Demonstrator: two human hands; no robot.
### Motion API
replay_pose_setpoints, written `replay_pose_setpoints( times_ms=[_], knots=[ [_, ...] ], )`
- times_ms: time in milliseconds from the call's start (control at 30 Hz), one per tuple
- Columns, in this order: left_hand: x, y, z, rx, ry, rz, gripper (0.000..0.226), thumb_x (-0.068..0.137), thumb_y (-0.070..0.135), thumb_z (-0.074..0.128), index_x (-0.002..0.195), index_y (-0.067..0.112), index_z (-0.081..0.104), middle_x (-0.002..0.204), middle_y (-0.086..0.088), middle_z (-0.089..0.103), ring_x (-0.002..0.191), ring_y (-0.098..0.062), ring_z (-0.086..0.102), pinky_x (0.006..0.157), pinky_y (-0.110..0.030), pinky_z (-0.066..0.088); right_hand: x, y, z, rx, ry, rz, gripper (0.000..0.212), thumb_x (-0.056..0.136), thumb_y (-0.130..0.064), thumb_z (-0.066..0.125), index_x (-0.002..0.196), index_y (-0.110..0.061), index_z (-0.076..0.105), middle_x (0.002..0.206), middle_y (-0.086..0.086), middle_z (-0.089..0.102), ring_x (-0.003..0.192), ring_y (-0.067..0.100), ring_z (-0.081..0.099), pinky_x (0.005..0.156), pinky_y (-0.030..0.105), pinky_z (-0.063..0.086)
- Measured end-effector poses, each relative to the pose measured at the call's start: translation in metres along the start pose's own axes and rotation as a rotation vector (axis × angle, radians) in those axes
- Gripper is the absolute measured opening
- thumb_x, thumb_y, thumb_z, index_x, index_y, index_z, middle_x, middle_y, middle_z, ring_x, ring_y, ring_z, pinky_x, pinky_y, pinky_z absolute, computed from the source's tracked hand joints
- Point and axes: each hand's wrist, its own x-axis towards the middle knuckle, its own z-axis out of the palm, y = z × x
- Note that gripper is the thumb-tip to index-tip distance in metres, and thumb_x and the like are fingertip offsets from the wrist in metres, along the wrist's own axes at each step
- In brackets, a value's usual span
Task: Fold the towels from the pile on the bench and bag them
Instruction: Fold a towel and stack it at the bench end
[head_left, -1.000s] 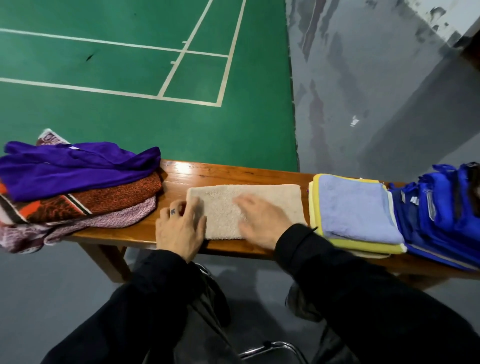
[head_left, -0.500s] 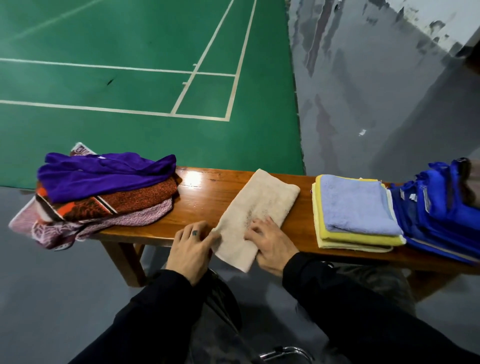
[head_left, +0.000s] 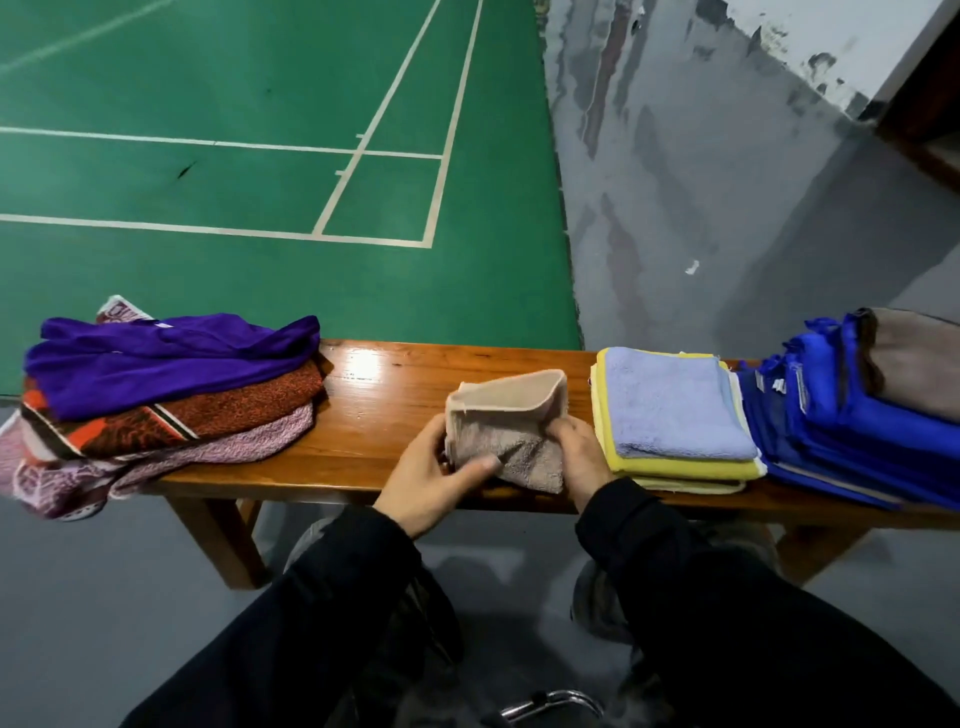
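A beige towel (head_left: 511, 423) lies partly folded at the front of the wooden bench (head_left: 384, 379), its near part doubled over. My left hand (head_left: 431, 480) grips its left edge with the thumb on top. My right hand (head_left: 582, 457) pinches its right side. The unfolded pile (head_left: 166, 384), purple on top of red-brown and pink patterned cloths, sits at the bench's left end. A folded stack (head_left: 675, 410), light blue over yellow, lies just right of my right hand. A blue mesh bag (head_left: 852, 436) with a brown towel (head_left: 919, 374) in its mouth lies at the far right.
Behind the bench is a green court floor (head_left: 260, 156) with white lines, and grey concrete (head_left: 701, 182) to the right. The pile overhangs the bench's left end. A metal chair frame (head_left: 545, 706) shows between my knees.
The beige towel was flat along the bench, then turned crosswise over the front edge; now its near end is folded up onto itself. Both hands went from pressing it flat to gripping its sides.
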Motion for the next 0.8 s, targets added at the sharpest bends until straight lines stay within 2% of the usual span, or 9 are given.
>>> replay_pose_setpoints(
  times_ms=[67, 133, 167, 233, 367, 467, 600, 700, 800],
  knots=[
    [0.01, -0.014, -0.001, 0.136, -0.112, -0.067, 0.05, 0.077, 0.044, 0.081, 0.119, 0.023, 0.064, 0.11, 0.01, 0.073, 0.102, -0.008, 0.069, 0.088, -0.039, 0.058, -0.003, -0.008, -0.002, 0.03, -0.013, 0.006, 0.024, 0.07, -0.037, 0.057, 0.074, -0.013, 0.06, 0.082, 0.006, 0.064, 0.087, 0.028, 0.055, 0.082, 0.04, 0.042],
    [0.014, -0.028, -0.004, 0.212, -0.113, -0.088, 0.046, 0.078, 0.059, 0.071, 0.103, 0.02, 0.071, 0.096, 0.002, 0.076, 0.09, -0.019, 0.073, 0.081, -0.051, 0.059, -0.004, -0.013, -0.006, 0.014, -0.003, -0.015, 0.011, 0.081, -0.021, 0.054, 0.071, -0.017, 0.055, 0.075, -0.002, 0.06, 0.079, 0.019, 0.051, 0.075, 0.036, 0.037],
    [0.016, -0.036, -0.005, 0.176, -0.1, -0.123, 0.051, 0.079, 0.065, 0.067, 0.094, 0.016, 0.071, 0.09, -0.004, 0.076, 0.084, -0.027, 0.073, 0.077, -0.055, 0.058, -0.004, -0.012, -0.008, -0.006, 0.018, -0.022, 0.016, 0.086, -0.015, 0.052, 0.071, -0.018, 0.055, 0.073, -0.003, 0.058, 0.076, 0.017, 0.049, 0.073, 0.035, 0.036],
    [0.017, -0.039, -0.002, 0.138, -0.058, -0.199, 0.062, 0.078, 0.073, 0.062, 0.082, 0.012, 0.068, 0.082, -0.01, 0.074, 0.078, -0.033, 0.072, 0.073, -0.059, 0.057, -0.003, -0.007, -0.012, -0.129, 0.054, -0.029, 0.018, 0.086, -0.024, 0.052, 0.069, -0.019, 0.052, 0.069, -0.001, 0.052, 0.069, 0.018, 0.045, 0.068, 0.035, 0.034],
    [0.019, -0.036, 0.007, 0.271, -0.006, -0.238, 0.072, 0.086, 0.073, 0.047, 0.068, 0.005, 0.06, 0.065, -0.006, 0.065, 0.061, -0.023, 0.062, 0.064, -0.046, 0.054, -0.004, 0.008, -0.007, -0.475, 0.078, -0.037, 0.032, 0.096, -0.035, 0.057, 0.079, -0.008, 0.056, 0.077, 0.011, 0.061, 0.071, 0.026, 0.051, 0.064, 0.038, 0.039],
    [0.027, -0.033, 0.014, 0.366, 0.09, -0.266, 0.058, 0.098, 0.057, 0.046, 0.063, 0.011, 0.054, 0.064, -0.006, 0.063, 0.058, -0.02, 0.054, 0.055, -0.035, 0.044, 0.0, 0.01, -0.002, -0.573, 0.163, -0.028, 0.035, 0.101, -0.04, 0.051, 0.088, -0.008, 0.057, 0.086, 0.01, 0.065, 0.081, 0.032, 0.057, 0.071, 0.041, 0.045],
    [0.039, -0.03, 0.02, 0.528, 0.122, -0.237, 0.054, 0.102, 0.051, 0.042, 0.063, 0.015, 0.049, 0.061, -0.002, 0.058, 0.057, -0.023, 0.054, 0.054, -0.032, 0.038, 0.003, 0.01, 0.004, -0.659, 0.239, -0.061, 0.035, 0.101, -0.042, 0.049, 0.079, -0.016, 0.045, 0.077, 0.006, 0.057, 0.076, 0.033, 0.051, 0.063, 0.038, 0.033],
    [0.044, -0.037, 0.022, 0.58, 0.194, -0.203, 0.049, 0.103, 0.047, 0.04, 0.069, 0.013, 0.05, 0.066, -0.004, 0.058, 0.059, -0.024, 0.054, 0.057, -0.032, 0.036, 0.005, 0.009, 0.01, -0.663, 0.312, -0.051, 0.024, 0.095, -0.041, 0.053, 0.081, -0.021, 0.052, 0.08, 0.004, 0.064, 0.077, 0.031, 0.055, 0.064, 0.034, 0.033],
    [0.045, -0.043, 0.022, 0.618, 0.22, -0.137, 0.041, 0.104, 0.044, 0.04, 0.078, 0.014, 0.051, 0.077, -0.005, 0.058, 0.066, -0.023, 0.053, 0.062, -0.037, 0.043, 0.007, 0.012, 0.012, -0.706, 0.333, -0.059, 0.017, 0.093, -0.036, 0.054, 0.091, -0.02, 0.058, 0.081, 0.005, 0.064, 0.075, 0.03, 0.052, 0.064, 0.033, 0.033]
  ],
)
